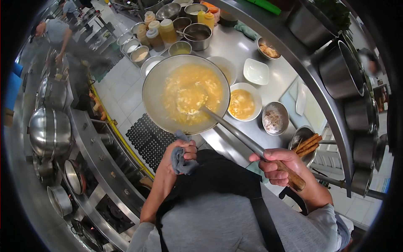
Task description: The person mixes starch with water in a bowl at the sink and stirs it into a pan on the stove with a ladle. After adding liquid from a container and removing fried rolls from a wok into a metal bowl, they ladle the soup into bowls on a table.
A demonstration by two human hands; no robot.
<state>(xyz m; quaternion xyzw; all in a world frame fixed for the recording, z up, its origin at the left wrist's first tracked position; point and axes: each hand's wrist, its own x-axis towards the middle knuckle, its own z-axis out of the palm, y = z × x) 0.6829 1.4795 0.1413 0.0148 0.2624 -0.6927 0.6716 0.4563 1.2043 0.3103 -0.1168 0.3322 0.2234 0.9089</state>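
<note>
A large round wok holds yellow soup with pale egg-like pieces. My left hand is closed round a grey cloth at the wok's near edge; the cloth hides the part of the wok gripped. My right hand grips the wooden handle of a long metal ladle, whose bowl lies in the soup. Just right of the wok stands a white bowl of similar soup. Behind it a further bowl is partly hidden by the wok.
A square white bowl, a bowl of shredded food and a cutting board with a cleaver lie right. Sauce bottles stand behind. Stoves line the left; a person works there. A shelf curves overhead right.
</note>
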